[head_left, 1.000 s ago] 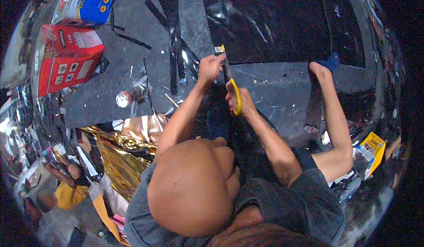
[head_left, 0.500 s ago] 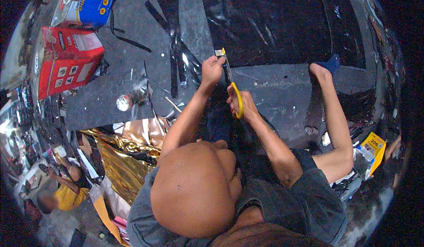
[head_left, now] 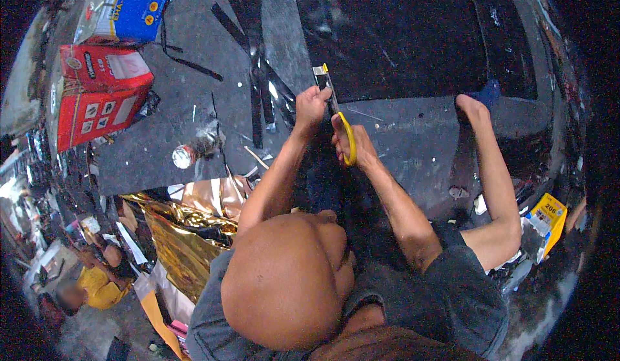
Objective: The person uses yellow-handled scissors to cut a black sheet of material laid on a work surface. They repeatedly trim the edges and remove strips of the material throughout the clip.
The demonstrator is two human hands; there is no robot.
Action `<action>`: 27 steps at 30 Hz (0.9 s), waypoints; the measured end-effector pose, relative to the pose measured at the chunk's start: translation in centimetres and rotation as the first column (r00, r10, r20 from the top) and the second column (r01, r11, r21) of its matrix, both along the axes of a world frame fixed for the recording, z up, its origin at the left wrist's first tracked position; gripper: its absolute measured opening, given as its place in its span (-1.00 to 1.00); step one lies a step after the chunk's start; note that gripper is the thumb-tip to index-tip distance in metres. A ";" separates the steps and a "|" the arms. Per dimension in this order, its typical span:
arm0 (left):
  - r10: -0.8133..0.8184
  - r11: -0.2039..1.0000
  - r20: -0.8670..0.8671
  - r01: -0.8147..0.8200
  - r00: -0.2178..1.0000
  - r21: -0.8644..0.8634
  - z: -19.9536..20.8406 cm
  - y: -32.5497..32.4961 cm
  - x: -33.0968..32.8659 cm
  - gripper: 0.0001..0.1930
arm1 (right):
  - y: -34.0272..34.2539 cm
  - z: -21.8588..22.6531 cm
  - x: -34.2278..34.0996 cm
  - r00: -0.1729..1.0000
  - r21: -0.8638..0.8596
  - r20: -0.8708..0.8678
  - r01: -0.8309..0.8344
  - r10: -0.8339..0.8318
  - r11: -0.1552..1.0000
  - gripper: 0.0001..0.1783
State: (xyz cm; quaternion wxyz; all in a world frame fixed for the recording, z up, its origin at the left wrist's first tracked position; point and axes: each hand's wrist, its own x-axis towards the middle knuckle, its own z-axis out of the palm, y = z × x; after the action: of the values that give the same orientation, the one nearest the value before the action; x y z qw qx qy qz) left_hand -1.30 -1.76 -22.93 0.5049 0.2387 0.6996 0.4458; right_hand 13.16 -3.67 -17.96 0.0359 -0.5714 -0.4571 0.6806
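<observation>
My left hand (head_left: 311, 108) is closed on a narrow black strip (head_left: 321, 135) that runs down between my forearms, its fingers pinched near the strip's upper end. A small shiny pale and yellow piece (head_left: 321, 70) sticks out just above those fingers; its kind cannot be made out. Close to the right of it, my right hand (head_left: 354, 143) grips yellow-handled scissors (head_left: 349, 143). Their blades point up beside my left hand, along the strip; whether the blades are apart is too small to tell. A large black sheet (head_left: 394, 31) lies on the floor beyond both hands.
Several loose black strips (head_left: 256, 64) lie to the left of the sheet. Farther left stand a red box (head_left: 103, 96) and a blue box (head_left: 139, 9). Gold foil sheeting (head_left: 181, 245) and a clear bottle (head_left: 184, 156) lie near my left arm. A person in yellow (head_left: 101, 288) sits at lower left.
The scissors and both hands have shifted very slightly, with the blades a little lower against the left hand. The whole view has tilted a touch.
</observation>
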 end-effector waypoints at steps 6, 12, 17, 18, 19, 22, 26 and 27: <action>-0.015 0.997 0.093 0.008 0.996 0.079 -0.2 -0.2 -0.7 -0.71 | 2.5 0.6 -1.9 0.998 0.032 -0.037 0.059 -0.057 0.998 -0.12; -0.030 0.995 0.197 0.010 0.980 0.099 2.5 0.0 -0.8 -0.71 | 6.8 -0.2 -4.4 0.999 0.215 0.022 -0.037 0.033 0.976 -0.13; -0.045 0.997 0.199 0.032 0.979 0.069 7.1 0.3 -0.7 -0.69 | 11.6 -1.5 -6.2 0.980 0.296 0.148 -0.175 0.135 0.939 -0.04; -0.080 0.994 0.128 0.070 0.989 0.080 6.9 0.4 -0.8 -0.69 | 12.5 -2.4 -6.5 0.976 0.335 0.192 -0.166 0.105 0.927 -0.02; -0.103 0.992 0.046 0.099 0.994 0.081 6.7 0.3 -1.2 -0.69 | 13.3 -2.4 -7.3 0.971 0.370 0.224 -0.164 0.084 0.914 -0.01; -0.109 0.989 0.028 0.106 0.994 0.108 7.3 -0.1 -1.5 -0.67 | 15.6 -1.1 -9.0 0.986 0.384 0.152 -0.129 0.075 0.914 -0.04; -0.109 0.988 0.056 0.102 0.992 0.115 8.3 -0.7 -1.3 -0.66 | 20.0 -1.2 -11.2 0.985 0.363 0.165 -0.100 0.042 0.926 0.03; -0.112 0.989 0.046 0.107 0.993 0.105 9.1 -1.0 -1.5 -0.66 | 20.7 -0.7 -12.2 0.990 0.381 0.141 -0.074 0.021 0.922 0.09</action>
State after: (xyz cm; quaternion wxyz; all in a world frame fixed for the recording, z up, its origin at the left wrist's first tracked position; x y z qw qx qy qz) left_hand -2.80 -2.75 -13.88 0.5339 0.2906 0.6483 0.4585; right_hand 0.97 17.06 -18.64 0.1001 -0.5863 -0.5971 0.5383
